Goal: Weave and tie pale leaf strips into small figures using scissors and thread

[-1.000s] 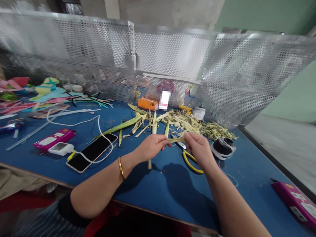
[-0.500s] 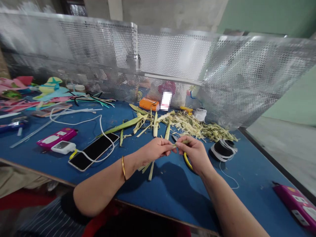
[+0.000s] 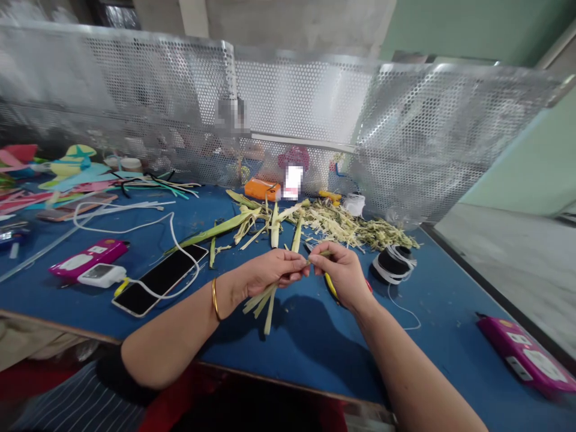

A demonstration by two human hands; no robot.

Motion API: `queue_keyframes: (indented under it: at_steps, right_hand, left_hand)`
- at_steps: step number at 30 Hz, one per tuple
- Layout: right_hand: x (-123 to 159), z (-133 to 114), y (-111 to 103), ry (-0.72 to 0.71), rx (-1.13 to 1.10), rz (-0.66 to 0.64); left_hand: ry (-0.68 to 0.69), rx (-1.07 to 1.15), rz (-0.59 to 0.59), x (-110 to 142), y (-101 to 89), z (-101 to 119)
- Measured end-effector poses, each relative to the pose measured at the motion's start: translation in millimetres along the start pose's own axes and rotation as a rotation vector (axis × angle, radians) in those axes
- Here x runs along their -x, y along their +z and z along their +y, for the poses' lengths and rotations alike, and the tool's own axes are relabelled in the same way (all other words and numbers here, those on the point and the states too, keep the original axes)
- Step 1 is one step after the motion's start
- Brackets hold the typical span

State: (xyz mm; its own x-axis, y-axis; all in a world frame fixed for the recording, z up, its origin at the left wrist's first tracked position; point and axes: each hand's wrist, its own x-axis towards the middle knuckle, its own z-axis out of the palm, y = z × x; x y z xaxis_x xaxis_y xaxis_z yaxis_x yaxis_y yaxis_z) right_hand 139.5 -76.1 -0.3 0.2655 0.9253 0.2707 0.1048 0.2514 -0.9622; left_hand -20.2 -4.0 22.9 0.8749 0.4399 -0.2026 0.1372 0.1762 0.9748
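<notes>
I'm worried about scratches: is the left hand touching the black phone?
Apart. The head view shows blue tabletop between the left hand and the black phone.

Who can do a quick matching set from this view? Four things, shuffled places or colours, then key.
Things
1. Pale strips
2. Scissors
3. Phone
4. Bracelet

Places or colours
A. Gold-coloured
B. Sticking out below the left hand
C. Crossed by a white cable
D. Partly hidden by the right hand

Right pairs: 1-B, 2-D, 3-C, 4-A
</notes>
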Motion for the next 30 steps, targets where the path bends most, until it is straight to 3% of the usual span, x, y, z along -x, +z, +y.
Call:
queue_keyframes:
  at_steps: [3, 6, 9, 11, 14, 17, 23, 27, 30]
  right_hand:
    - [-2.6, -6.4, -6.3, -0.032, 0.206, 0.041]
    - [6.2, -23.1, -27.5, -0.076, 0.755, 0.179]
    - [33.3, -30.2, -67.9, 0.072, 1.28, 0.242]
    - [57.4, -21.2, -103.1, 0.175, 1.431, 0.256]
    - [88.3, 7.5, -153.2, 0.386, 1.464, 0.297]
    - [102.2, 33.8, -177.4, 0.439, 1.371, 0.277]
    - [103.2, 38.6, -159.3, 0.383, 1.328, 0.359]
    - [107.5, 29.9, -153.0, 0.409, 1.107, 0.504]
    - [111.4, 26.5, -150.3, 0.391, 1.002, 0.558]
  left_hand:
    - [0.016, 0.054, 0.095, -3.4, 0.5, -4.7]
    - [0.003, 0.179, 0.206, -6.6, -1.8, -9.2]
    - [-0.009, 0.32, 0.263, -9.3, -6.3, -12.6]
    - [-0.01, 0.408, 0.271, -10.3, -7.6, -14.1]
    - [-0.018, 0.494, 0.265, -10.8, -4.9, -15.7]
    - [-0.039, 0.535, 0.257, -10.9, -0.7, -16.6]
    - [-0.095, 0.678, 0.228, -12.8, -7.2, -16.5]
    - [-0.182, 0.763, 0.095, -15.4, -13.5, -20.0]
    - [-0.207, 0.741, 0.059, -15.9, -11.3, -22.0]
